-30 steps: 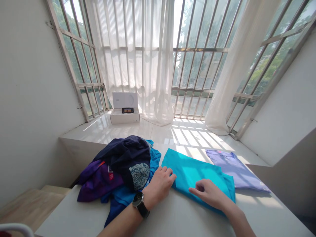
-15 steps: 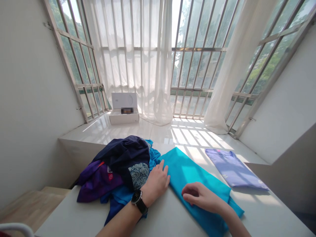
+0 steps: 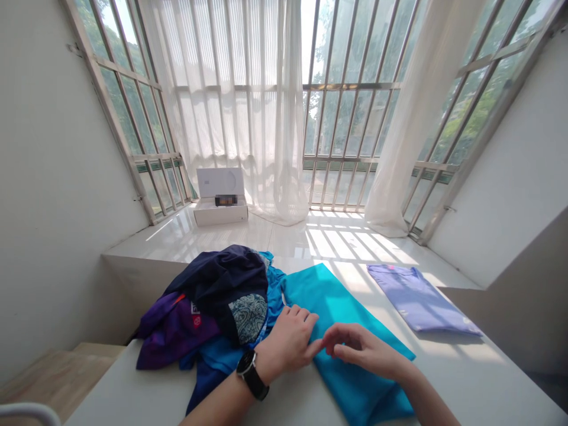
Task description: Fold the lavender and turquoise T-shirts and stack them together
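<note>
A folded turquoise cloth (image 3: 337, 296) lies slanting on the white table in front of me. My left hand (image 3: 290, 338), with a black watch on the wrist, rests over the cloth's left edge, its fingers apart and holding nothing. Over the middle of the cloth is my right hand (image 3: 366, 349), its fingers curved and parted, with nothing seen between them. The fingertips of both hands are close together. Left of my left hand lies a loose heap of clothes: a dark navy garment (image 3: 217, 272), a purple one (image 3: 173, 328) and blue ones (image 3: 217, 355).
A folded lavender garment (image 3: 419, 299) lies on the right side of the white table (image 3: 479, 378). An open white box (image 3: 222, 214) stands on the window sill (image 3: 275, 239), near a sheer curtain (image 3: 275, 118). Part of a white curved rail shows at the bottom left.
My left hand has shifted right and slightly down, nearer my right hand. My right hand has risen slightly. The small flap at the turquoise cloth's right edge no longer sticks out.
</note>
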Demonstrator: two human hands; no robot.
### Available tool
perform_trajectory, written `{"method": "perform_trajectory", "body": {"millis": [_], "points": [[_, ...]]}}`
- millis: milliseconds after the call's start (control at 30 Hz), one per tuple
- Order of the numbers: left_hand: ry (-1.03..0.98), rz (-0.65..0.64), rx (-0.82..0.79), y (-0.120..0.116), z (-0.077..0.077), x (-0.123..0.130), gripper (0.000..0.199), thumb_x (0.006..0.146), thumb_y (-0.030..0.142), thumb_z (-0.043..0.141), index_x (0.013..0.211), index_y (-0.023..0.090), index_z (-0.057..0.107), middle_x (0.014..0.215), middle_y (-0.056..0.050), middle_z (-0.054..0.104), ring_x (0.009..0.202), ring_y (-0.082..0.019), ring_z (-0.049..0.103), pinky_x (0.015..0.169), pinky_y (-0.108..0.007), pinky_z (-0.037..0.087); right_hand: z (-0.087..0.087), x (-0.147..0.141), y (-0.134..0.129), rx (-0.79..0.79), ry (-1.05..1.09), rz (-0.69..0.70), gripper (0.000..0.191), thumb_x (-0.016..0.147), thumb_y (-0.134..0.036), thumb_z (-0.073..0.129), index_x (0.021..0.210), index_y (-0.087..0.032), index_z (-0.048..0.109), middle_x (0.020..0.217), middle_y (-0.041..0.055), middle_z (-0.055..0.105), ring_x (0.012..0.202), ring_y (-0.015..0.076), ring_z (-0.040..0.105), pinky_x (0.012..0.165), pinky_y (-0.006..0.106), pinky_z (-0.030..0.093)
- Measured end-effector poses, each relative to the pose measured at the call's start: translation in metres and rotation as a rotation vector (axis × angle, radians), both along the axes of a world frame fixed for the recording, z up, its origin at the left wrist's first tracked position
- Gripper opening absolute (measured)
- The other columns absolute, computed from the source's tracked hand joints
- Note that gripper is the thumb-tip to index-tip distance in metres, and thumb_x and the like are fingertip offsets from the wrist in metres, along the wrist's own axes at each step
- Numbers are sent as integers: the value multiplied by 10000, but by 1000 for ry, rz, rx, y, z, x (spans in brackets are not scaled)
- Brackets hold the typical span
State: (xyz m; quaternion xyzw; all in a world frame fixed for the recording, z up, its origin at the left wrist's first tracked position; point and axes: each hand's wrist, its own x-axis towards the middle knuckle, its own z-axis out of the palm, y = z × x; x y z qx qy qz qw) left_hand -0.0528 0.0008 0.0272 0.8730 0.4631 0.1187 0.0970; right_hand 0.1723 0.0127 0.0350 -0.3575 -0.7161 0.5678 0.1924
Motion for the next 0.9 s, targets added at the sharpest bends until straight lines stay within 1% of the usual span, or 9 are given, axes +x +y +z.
{"method": "perform_trajectory", "body": {"millis": [67, 133, 233, 300, 400, 500, 600, 767, 900], "points": [[-6, -53, -37, -4, -2, 0, 651, 920, 666, 528, 1388, 214, 524, 1388, -159, 575, 1259, -368, 516, 1050, -542, 415, -1, 4, 7, 51, 3, -110, 405, 877, -588, 621, 974, -204, 702, 897, 52, 720, 788, 188, 636, 715, 310, 516], [-14, -94, -75, -9, -6, 0, 878, 838, 781, 548, 1493, 209, 425, 1526, -202, 445, 1384, -418, 411, 1109, -591, 350, -2, 7, 13, 114, 16, -208, 421, 876, -615, 604, 904, -202, 682, 824, 32, 696, 705, 162, 591, 665, 293, 489], [-31, -131, -98, -19, -12, 4, 1060, 785, 828, 564, 1593, 219, 247, 1616, -227, 295, 1477, -474, 252, 1150, -672, 246, -4, 7, 18, 159, 5, -299, 460, 859, -655, 588, 821, -202, 653, 740, 15, 656, 633, 145, 536, 615, 285, 456], [-41, -164, -82, -24, -13, 7, 1039, 813, 810, 547, 1605, 232, 204, 1632, -218, 264, 1490, -490, 205, 1147, -722, 193, -4, 6, 18, 161, -10, -315, 478, 844, -676, 586, 808, -203, 644, 727, 13, 645, 623, 145, 525, 610, 286, 454], [-52, -236, -37, -26, -9, 10, 927, 870, 756, 525, 1588, 238, 250, 1613, -195, 321, 1485, -475, 231, 1141, -751, 165, -2, 3, 16, 155, -34, -307, 498, 820, -706, 586, 814, -210, 635, 742, 15, 650, 633, 152, 536, 624, 294, 467], [-53, -359, -20, -25, -5, 13, 736, 926, 677, 519, 1526, 276, 373, 1550, -133, 441, 1454, -413, 326, 1162, -711, 192, -1, 3, 17, 166, -42, -311, 512, 813, -723, 575, 799, -215, 631, 730, 11, 640, 637, 159, 549, 636, 301, 479], [-56, -468, -11, -26, -6, 16, 570, 971, 600, 507, 1463, 316, 457, 1485, -80, 521, 1396, -357, 422, 1178, -640, 239, -3, 7, 20, 207, -42, -350, 503, 828, -708, 558, 769, -213, 626, 706, 9, 628, 625, 159, 543, 636, 302, 479], [-72, -484, 45, -30, -15, 19, 639, 943, 659, 515, 1474, 311, 440, 1497, -97, 502, 1387, -364, 415, 1180, -619, 216, -16, 13, 26, 350, -173, -443, 449, 882, -630, 492, 768, -217, 625, 727, 23, 658, 658, 180, 568, 638, 305, 459], [-107, -487, 54, -31, -23, 22, 648, 952, 687, 465, 1457, 281, 443, 1490, -119, 502, 1401, -363, 396, 1184, -629, 179, -25, 18, 28, 552, -513, -515, 405, 931, -518, 407, 700, -235, 584, 666, 30, 652, 666, 215, 607, 650, 322, 405]]}}
